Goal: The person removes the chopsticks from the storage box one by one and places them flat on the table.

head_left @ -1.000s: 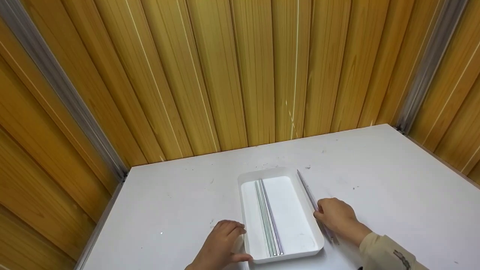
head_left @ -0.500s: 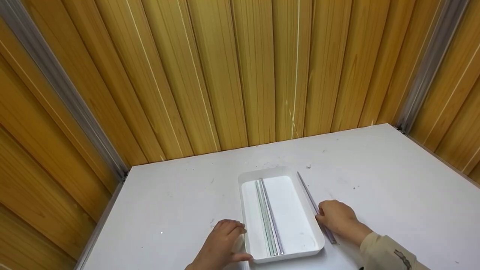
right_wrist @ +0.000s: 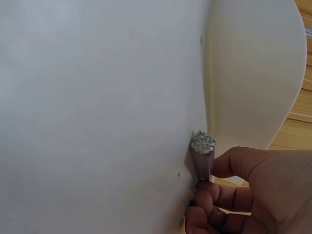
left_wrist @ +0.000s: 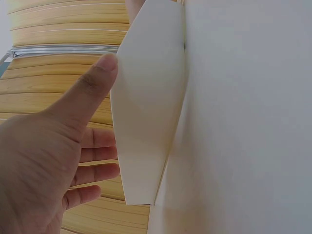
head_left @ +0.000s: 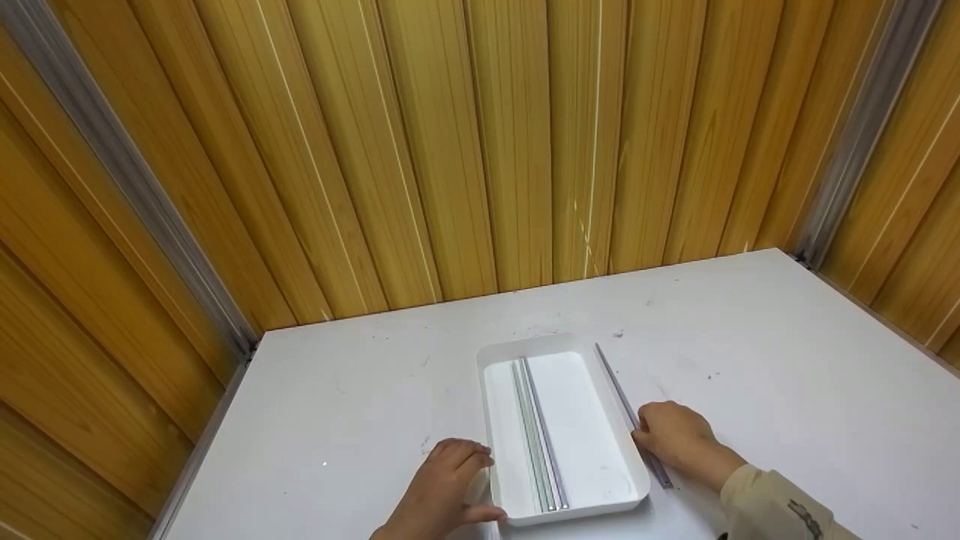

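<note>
A white rectangular tray (head_left: 559,515) stands on the table, with green, white and purple chopsticks (head_left: 536,435) lying lengthwise in its left half. At its near left corner, my left hand (head_left: 444,484) touches the wall with thumb and fingertips. In the left wrist view those fingers (left_wrist: 97,173) are nearly straight and the thumb tip rests at the tray's rim (left_wrist: 114,102). Beside the tray's right wall, my right hand (head_left: 675,435) pinches a purple chopstick (head_left: 615,382) between thumb and fingers. Its patterned silvery end (right_wrist: 203,142) shows in the right wrist view, close over the table.
The white table (head_left: 360,405) extends on both sides of the tray and carries small dark marks. Wood-patterned panels (head_left: 480,150) rise at its back and sides, with metal posts (head_left: 847,142) in the corners.
The purple chopstick in my right hand has slid slightly nearer along the tray's right side, and the hand has shifted a little with it. The left hand and tray stay put.
</note>
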`<action>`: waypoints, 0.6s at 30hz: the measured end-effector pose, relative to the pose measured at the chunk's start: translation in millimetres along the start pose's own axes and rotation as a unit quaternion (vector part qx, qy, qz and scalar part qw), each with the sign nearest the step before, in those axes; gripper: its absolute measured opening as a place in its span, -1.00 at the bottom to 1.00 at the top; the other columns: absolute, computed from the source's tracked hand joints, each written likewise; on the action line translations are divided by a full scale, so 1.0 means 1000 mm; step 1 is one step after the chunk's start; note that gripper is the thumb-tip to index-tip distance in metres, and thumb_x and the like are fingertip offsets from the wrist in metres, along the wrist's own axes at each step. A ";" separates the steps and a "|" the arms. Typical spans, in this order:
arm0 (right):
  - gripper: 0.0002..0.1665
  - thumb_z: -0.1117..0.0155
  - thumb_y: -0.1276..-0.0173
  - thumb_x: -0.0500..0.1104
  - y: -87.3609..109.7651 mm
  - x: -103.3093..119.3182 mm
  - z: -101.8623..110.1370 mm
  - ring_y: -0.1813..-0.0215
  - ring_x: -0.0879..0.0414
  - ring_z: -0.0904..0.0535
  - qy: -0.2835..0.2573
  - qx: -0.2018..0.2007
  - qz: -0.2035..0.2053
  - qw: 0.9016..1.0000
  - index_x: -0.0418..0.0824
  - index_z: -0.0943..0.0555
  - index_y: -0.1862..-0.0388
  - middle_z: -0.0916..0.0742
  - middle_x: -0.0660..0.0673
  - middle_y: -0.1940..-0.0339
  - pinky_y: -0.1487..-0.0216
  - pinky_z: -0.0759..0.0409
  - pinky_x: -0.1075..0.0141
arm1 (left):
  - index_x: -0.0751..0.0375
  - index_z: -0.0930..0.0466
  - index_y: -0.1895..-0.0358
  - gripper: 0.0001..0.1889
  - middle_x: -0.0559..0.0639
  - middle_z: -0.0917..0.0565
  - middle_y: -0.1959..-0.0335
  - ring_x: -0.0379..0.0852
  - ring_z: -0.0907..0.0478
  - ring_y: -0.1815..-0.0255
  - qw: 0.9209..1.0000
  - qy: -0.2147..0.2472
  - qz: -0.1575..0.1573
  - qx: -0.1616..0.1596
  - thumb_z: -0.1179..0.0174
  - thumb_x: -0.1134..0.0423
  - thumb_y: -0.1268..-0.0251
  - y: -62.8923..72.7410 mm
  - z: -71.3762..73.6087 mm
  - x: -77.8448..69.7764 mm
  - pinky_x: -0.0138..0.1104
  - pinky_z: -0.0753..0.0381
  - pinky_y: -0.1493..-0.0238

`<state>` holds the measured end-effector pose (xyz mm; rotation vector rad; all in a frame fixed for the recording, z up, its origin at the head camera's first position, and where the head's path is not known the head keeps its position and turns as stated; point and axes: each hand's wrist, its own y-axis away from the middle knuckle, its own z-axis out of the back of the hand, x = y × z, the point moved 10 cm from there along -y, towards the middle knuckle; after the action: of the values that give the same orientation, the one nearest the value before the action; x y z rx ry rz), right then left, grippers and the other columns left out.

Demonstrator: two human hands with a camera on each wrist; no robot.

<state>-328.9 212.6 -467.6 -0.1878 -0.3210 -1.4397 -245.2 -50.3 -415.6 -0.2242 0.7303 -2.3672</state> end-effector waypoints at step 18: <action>-0.68 -0.24 -0.25 -0.10 -0.001 0.000 0.001 0.57 0.13 -0.39 0.010 -0.008 -0.007 1.000 -0.15 -0.42 0.64 -0.50 -0.01 0.69 0.56 -0.30 0.34 | 0.11 -0.59 0.19 -0.41 -0.17 -0.61 0.16 -0.22 -0.54 0.08 1.000 0.000 -0.001 0.000 -0.30 -0.31 0.11 0.002 -0.001 0.001 -0.31 -0.59 -0.06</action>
<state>-329.8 212.7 -466.6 -0.1842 -0.2950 -1.4582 -245.7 -51.9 -417.5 -0.2249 0.7303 -2.3700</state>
